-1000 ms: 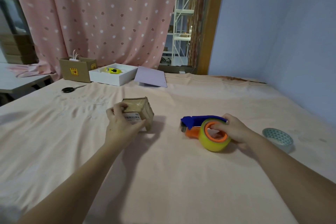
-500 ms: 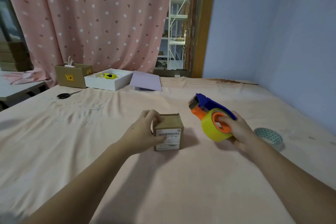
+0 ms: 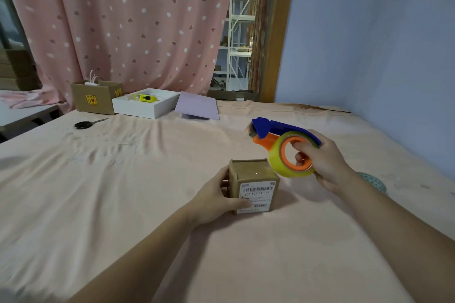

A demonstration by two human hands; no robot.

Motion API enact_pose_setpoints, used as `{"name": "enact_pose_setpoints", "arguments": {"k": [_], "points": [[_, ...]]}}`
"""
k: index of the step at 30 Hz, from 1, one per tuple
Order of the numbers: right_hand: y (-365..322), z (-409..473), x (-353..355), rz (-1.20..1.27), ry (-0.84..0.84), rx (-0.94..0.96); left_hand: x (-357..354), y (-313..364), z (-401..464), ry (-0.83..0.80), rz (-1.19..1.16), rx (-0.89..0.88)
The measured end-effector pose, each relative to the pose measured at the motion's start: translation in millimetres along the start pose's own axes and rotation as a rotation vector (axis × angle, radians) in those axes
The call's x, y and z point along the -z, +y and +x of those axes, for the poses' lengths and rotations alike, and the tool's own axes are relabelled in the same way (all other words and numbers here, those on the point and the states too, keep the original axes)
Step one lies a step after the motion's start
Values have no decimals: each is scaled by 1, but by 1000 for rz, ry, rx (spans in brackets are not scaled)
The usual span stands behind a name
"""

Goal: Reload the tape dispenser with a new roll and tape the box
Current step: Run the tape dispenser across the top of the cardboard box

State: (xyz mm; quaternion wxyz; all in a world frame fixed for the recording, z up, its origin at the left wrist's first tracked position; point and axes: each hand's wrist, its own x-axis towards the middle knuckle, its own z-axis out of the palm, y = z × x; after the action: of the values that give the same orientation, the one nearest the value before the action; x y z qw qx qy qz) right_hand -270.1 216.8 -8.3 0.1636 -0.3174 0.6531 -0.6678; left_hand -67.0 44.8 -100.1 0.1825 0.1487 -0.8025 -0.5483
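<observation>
The small cardboard box (image 3: pixel 253 186) sits on the peach-covered desk (image 3: pixel 123 179), barcode label facing the person. The left hand (image 3: pixel 216 200) grips its left side, thumb on the label face. The right hand (image 3: pixel 325 165) holds the blue-and-orange tape dispenser (image 3: pixel 273 134) lifted just above and right of the box, fingers (image 3: pixel 301 152) hooked through the core of the yellow tape roll (image 3: pixel 279 161). A patterned tape roll (image 3: pixel 375 182) lies behind the right wrist.
</observation>
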Motion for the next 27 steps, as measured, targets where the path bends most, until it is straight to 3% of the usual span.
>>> {"name": "enact_pose_setpoints", "arguments": {"k": [5,13,27], "points": [[-11,-2,-7,-95,-14,78,1,1,-1,26,25,-52],[-27,-8,-9,-445,-90,281,1,2,-3,5,-21,-17],[-38,-10,-10,-630,-214,432,2,3,-3,3,-64,12]]}}
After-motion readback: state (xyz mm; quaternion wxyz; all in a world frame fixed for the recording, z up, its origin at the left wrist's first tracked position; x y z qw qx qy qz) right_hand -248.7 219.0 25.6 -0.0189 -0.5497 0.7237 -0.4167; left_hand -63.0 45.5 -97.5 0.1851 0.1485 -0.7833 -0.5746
